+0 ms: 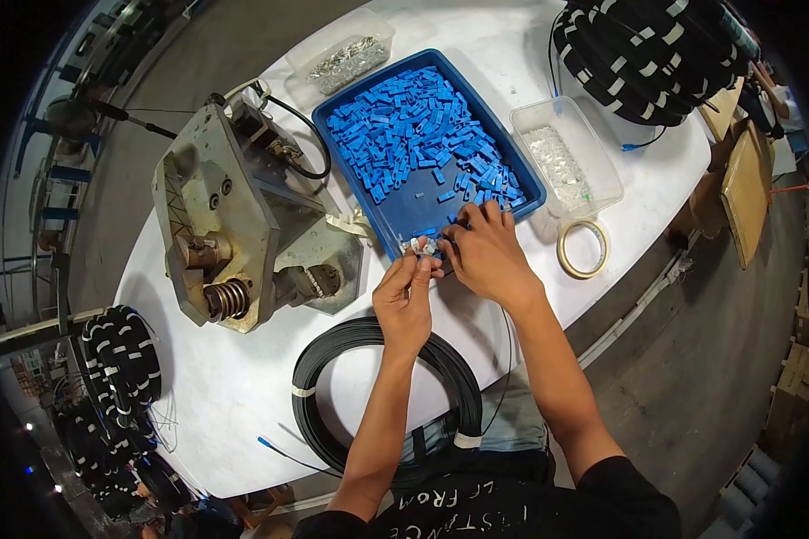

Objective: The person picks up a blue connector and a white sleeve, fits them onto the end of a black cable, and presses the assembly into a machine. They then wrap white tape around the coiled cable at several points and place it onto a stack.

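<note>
My left hand [406, 301] is closed in a pinch at the near edge of the blue tray [388, 235]. Small white pieces [422, 244] show at its fingertips, too small to name exactly. Beside it, my right hand [487, 250] has its fingers curled over the tray's near rim, almost touching the left fingertips; what they grip is hidden. Many small blue connector housings [404, 121] fill the tray's far part. A black cable coil [310, 377] lies below my hands, and a thin black cable [511, 346] runs up from it beneath my right wrist.
A heavy metal press [252, 225] stands at left. Clear boxes of small metal parts [340, 63] and clear plastic parts [557, 166] flank the tray. A tape roll [582, 250] lies at right. Bundled black coils [647, 54] sit at the far right, with more [121, 368] at left.
</note>
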The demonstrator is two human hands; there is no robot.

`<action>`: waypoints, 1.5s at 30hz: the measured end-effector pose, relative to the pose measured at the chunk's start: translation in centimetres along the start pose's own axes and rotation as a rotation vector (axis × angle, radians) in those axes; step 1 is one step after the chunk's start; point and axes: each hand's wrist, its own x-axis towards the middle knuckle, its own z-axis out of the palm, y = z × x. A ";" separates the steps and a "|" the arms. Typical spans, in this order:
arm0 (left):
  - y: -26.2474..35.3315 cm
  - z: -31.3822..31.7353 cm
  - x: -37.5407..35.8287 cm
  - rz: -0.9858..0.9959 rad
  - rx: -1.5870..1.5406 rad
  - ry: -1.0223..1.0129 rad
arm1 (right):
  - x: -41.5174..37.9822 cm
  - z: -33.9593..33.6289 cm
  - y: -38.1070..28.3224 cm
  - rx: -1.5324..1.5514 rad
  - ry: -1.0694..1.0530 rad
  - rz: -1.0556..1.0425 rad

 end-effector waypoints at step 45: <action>-0.8 -0.6 0.1 0.272 0.084 -0.192 | -4.9 -0.5 -4.9 0.917 0.454 0.107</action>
